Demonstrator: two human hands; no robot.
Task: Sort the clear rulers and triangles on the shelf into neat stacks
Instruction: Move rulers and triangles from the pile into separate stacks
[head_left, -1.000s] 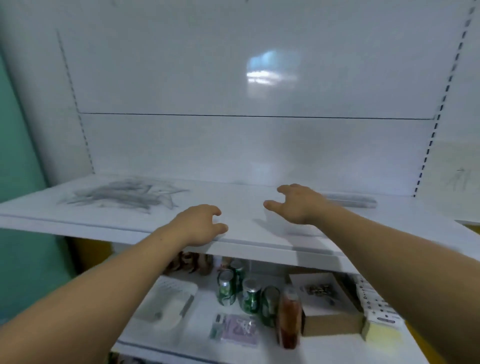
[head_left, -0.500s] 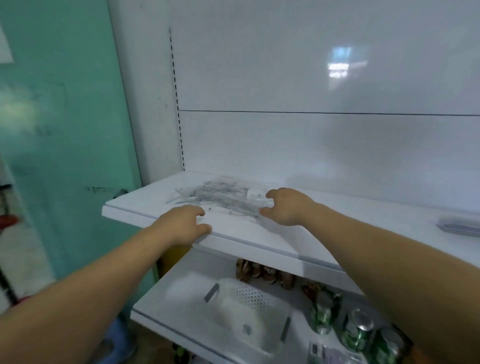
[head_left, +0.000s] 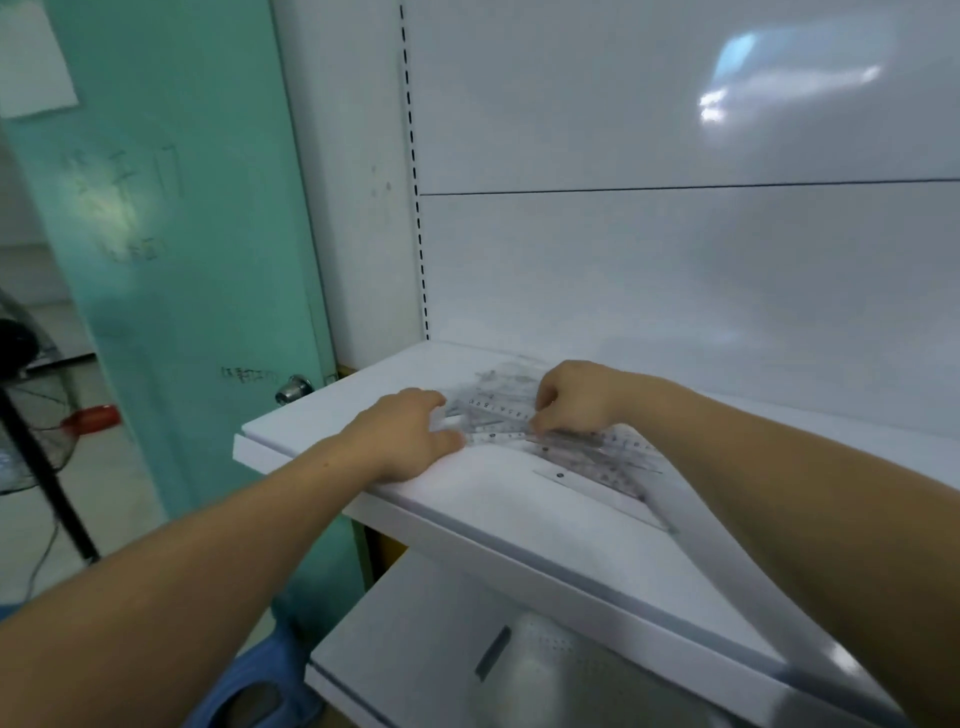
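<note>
A loose pile of clear rulers and triangles (head_left: 496, 408) lies at the left end of the white shelf (head_left: 322, 415). One clear triangle (head_left: 597, 475) sticks out of the pile toward the front edge. My left hand (head_left: 410, 436) rests flat on the shelf, its fingertips touching the pile's left edge. My right hand (head_left: 576, 400) sits on top of the pile with curled fingers, pinching a clear ruler (head_left: 566, 435) at its near side. Both hands hide parts of the pile.
A green door with a metal knob (head_left: 293, 387) stands just left of the shelf. A fan on a black stand (head_left: 31, 415) is at the far left. A white perforated basket (head_left: 545, 660) sits on the lower shelf, with a blue stool (head_left: 249, 696) below.
My view swung left, bringing the pile to the centre. Both hands moved onto the pile; the right one curled down onto the rulers and the left reached its edge.
</note>
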